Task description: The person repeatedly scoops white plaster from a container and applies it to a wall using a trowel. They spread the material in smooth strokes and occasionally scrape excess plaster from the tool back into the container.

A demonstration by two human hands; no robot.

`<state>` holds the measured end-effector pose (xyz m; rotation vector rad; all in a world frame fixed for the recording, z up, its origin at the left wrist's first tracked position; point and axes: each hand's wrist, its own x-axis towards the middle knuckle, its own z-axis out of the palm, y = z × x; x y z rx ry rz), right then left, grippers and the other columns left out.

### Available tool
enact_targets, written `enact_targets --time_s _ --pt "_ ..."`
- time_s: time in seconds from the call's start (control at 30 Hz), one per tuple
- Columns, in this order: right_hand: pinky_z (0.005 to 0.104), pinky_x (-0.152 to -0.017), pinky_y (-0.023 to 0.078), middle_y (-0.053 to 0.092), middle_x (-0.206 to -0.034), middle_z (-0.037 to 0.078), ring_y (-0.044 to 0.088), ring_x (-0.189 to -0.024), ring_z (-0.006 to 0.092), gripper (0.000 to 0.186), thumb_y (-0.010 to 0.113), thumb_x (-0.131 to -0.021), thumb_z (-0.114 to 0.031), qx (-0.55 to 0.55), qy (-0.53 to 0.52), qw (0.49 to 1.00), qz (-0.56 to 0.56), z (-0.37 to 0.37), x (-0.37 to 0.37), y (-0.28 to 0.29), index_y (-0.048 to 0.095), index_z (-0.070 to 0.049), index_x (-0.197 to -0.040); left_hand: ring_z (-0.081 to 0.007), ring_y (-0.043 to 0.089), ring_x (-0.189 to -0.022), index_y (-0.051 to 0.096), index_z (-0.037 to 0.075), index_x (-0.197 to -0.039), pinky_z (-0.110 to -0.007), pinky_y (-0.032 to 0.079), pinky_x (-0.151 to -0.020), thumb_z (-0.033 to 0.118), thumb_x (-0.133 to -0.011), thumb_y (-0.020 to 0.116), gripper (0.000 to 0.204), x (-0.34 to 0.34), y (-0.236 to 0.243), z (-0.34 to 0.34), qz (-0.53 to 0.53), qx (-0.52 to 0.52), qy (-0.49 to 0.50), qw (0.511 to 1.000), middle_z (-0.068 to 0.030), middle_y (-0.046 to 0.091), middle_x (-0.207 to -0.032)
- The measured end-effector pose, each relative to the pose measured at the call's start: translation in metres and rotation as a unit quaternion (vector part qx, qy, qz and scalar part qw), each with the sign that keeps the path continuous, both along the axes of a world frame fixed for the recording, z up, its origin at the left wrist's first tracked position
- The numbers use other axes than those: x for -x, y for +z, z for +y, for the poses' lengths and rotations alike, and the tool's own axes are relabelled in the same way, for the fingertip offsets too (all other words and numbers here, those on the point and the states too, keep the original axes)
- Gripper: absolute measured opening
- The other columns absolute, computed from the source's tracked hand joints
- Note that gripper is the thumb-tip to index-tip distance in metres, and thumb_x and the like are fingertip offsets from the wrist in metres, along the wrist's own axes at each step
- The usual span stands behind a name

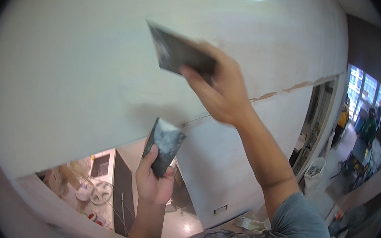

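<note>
My right hand is raised in front of the pale wall and closed around a flat, dark putty scraper. The scraper is slightly blurred and tilted, its wide edge toward the upper left; whether it touches the wall I cannot tell. Lower down, my left hand grips a second dark scraper between thumb and fingers. White putty is smeared over the upper part of its face. A soft shadow falls on the wall between the two hands.
A rough brown seam runs along the wall toward a doorway at right. Below the wall's lower edge, an opening shows a cluttered white surface with cords. A white sack stands at right; people are farther back near windows.
</note>
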<state>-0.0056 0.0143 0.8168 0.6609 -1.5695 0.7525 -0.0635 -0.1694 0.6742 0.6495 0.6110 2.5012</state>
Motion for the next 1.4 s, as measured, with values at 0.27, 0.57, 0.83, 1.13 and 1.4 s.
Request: enact_targets --time_s 0.27,0.57,0.83,1.13,1.4 --pt "0.0326 -0.07 0.055 0.071 -0.109 0.014 0.068 -0.081 0.0237 0.058 0.066 -0.073 0.012 -0.125 -0.077 0.983 0.109 0.014 -0.018 -0.114 0.069 -0.008 -0.127 -0.0199 0.072 -0.098 0.05 -0.001 -0.137 -0.018 0.056 -0.049 0.016 -0.105 0.049 0.036 -0.01 0.015 0.011 0.035 0.008 -0.085 0.996 -0.0152 0.068 -0.119" --pt "0.0325 -0.061 0.057 0.068 -0.102 0.012 0.068 -0.082 0.0199 0.044 0.056 -0.09 -0.001 0.379 0.234 0.849 -0.284 0.065 -0.065 -0.144 0.055 0.001 -0.135 -0.0345 0.063 -0.116 0.043 0.005 -0.146 -0.041 0.06 -0.088 -0.006 -0.095 0.054 0.053 0.003 -0.011 0.033 0.452 0.104 0.166 0.87 -0.0205 0.055 -0.132" --pt "0.0299 -0.057 0.055 0.068 -0.103 0.008 0.068 -0.083 0.016 0.039 0.065 -0.09 -0.009 0.41 0.425 0.713 -0.378 0.076 -0.088 -0.152 0.056 -0.002 -0.128 -0.0424 0.056 -0.127 0.064 0.017 -0.131 -0.045 0.053 -0.101 -0.017 -0.069 0.065 0.071 0.031 -0.024 0.067 0.732 0.216 0.356 0.54 -0.018 0.055 -0.136" --pt "0.0467 -0.079 0.051 0.069 -0.088 0.026 0.067 -0.085 0.0401 0.03 0.052 -0.087 -0.019 0.209 -0.416 0.885 -0.027 0.301 -0.082 0.028 0.068 0.004 -0.098 -0.0327 0.061 -0.109 0.049 0.002 -0.143 -0.038 0.053 -0.093 -0.01 -0.096 0.047 0.049 0.0 -0.072 0.051 0.608 0.328 0.361 0.627 -0.0221 0.056 -0.123" --pt "0.0501 -0.089 0.051 0.07 -0.101 0.03 0.066 -0.099 0.047 0.031 0.049 -0.084 -0.012 0.17 -0.517 0.834 -0.086 0.375 -0.058 0.111 0.071 0.004 -0.1 -0.0242 0.059 -0.114 0.041 -0.005 -0.144 -0.036 0.052 -0.099 -0.003 -0.1 0.044 0.045 -0.013 -0.131 0.024 0.465 0.389 0.308 0.733 -0.0171 0.05 -0.13"
